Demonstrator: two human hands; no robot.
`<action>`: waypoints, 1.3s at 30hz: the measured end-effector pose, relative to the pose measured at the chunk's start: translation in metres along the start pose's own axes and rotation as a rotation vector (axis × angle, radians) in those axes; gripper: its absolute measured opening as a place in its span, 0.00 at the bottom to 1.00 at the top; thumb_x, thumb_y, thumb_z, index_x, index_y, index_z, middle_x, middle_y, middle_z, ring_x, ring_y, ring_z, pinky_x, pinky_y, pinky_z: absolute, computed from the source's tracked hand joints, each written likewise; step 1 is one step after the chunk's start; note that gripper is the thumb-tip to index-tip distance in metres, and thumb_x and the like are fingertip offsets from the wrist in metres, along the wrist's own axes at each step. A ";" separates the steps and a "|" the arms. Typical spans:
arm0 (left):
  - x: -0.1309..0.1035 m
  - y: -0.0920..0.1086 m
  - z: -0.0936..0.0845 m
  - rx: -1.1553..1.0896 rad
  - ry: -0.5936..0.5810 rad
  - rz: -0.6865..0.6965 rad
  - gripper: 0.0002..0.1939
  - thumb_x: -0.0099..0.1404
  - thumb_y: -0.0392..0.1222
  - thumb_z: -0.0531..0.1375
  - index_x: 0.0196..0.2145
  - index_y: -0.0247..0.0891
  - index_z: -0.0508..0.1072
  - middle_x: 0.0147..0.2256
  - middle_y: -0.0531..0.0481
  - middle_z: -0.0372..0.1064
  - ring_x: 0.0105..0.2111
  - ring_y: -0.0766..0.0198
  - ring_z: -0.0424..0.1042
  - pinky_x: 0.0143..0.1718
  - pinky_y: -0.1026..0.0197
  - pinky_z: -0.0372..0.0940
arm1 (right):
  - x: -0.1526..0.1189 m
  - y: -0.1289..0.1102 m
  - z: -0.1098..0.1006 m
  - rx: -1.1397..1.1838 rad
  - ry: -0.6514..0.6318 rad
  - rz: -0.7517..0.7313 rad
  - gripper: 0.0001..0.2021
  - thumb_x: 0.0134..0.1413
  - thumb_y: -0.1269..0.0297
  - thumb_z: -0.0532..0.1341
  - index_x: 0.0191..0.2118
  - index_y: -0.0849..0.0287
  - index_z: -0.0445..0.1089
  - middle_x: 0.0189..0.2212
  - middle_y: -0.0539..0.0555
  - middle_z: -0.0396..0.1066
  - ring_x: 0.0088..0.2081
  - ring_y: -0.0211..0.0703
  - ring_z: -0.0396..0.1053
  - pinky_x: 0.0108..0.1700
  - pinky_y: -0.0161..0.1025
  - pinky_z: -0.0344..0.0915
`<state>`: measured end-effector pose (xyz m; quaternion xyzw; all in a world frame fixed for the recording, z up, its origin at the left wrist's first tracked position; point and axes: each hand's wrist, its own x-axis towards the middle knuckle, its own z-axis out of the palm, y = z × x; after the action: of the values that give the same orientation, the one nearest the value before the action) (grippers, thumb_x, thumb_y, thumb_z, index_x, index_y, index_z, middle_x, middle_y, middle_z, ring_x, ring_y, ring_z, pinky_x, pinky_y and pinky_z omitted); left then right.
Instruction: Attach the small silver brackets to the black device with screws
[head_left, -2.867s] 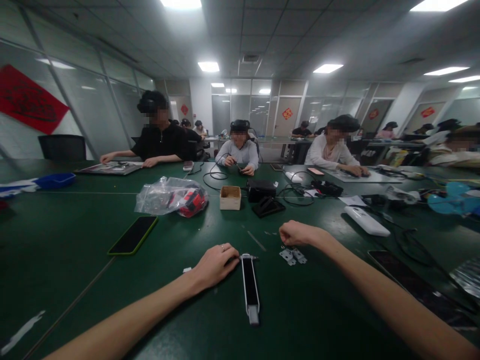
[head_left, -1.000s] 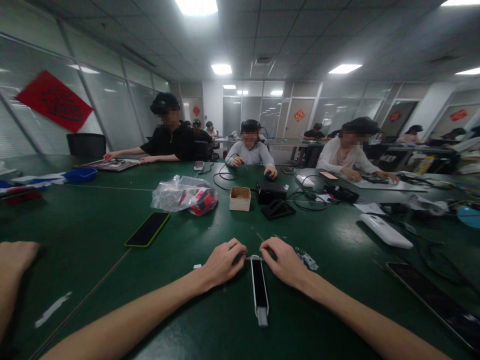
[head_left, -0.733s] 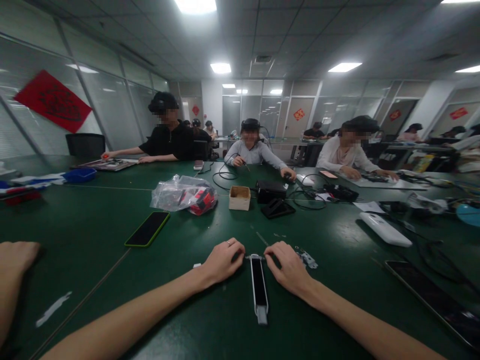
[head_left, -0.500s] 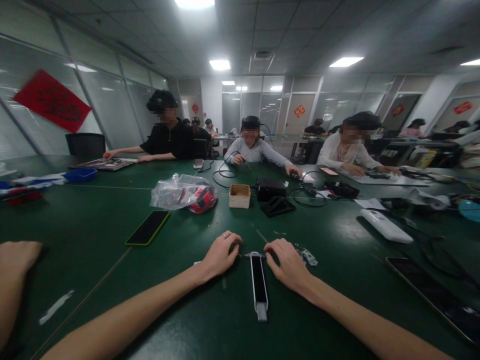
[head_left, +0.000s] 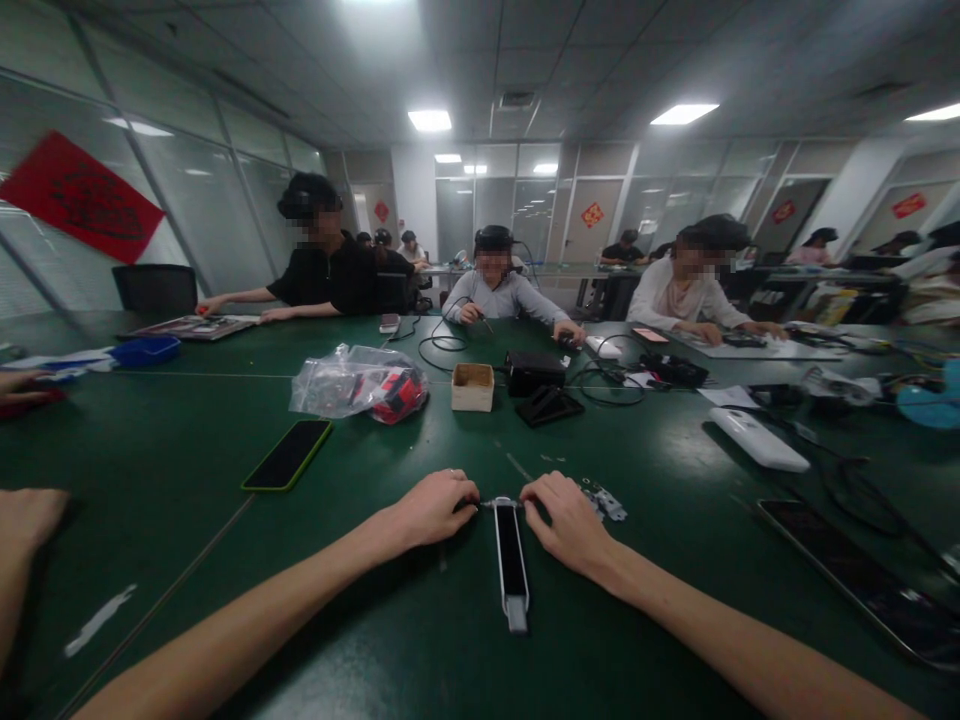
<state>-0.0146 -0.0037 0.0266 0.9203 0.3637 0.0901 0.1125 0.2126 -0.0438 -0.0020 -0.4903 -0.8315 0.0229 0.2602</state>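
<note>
A slim white-framed bar with a black face (head_left: 512,560) lies lengthwise on the green table (head_left: 360,640), a grey tab at its near end. A thin metal piece crosses its far end. My left hand (head_left: 439,507) rests at the left end of that piece, thumb and fingers pinched together; what lies between them is too small to name. Bent over the right end, my right hand (head_left: 566,522) has thumb and forefinger close together, and its fingertips hide what they grip. Small metal parts (head_left: 606,503) lie just beyond my right hand.
A green-edged phone (head_left: 287,455), a plastic bag (head_left: 330,382) with red items, a small box (head_left: 472,388) and a black box (head_left: 535,372) stand ahead. On the right are a white device (head_left: 757,438), a large dark phone (head_left: 847,570) and cables. Another person's hand (head_left: 30,515) is at left.
The whole view has shifted slightly. My left hand's fingers lie lower and closer around the end of the metal piece. A co-worker's hand has come in at far left.
</note>
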 end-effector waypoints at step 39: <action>0.007 -0.004 -0.017 -0.278 -0.190 -0.133 0.07 0.60 0.41 0.59 0.35 0.36 0.73 0.32 0.52 0.74 0.32 0.64 0.72 0.31 0.68 0.62 | 0.001 -0.004 -0.004 0.028 -0.078 0.045 0.07 0.55 0.70 0.53 0.35 0.60 0.68 0.33 0.55 0.68 0.34 0.43 0.63 0.36 0.40 0.60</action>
<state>-0.0166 0.0062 0.0421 0.8741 0.3955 0.0445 0.2785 0.2112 -0.0461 0.0027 -0.5037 -0.8294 0.0594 0.2341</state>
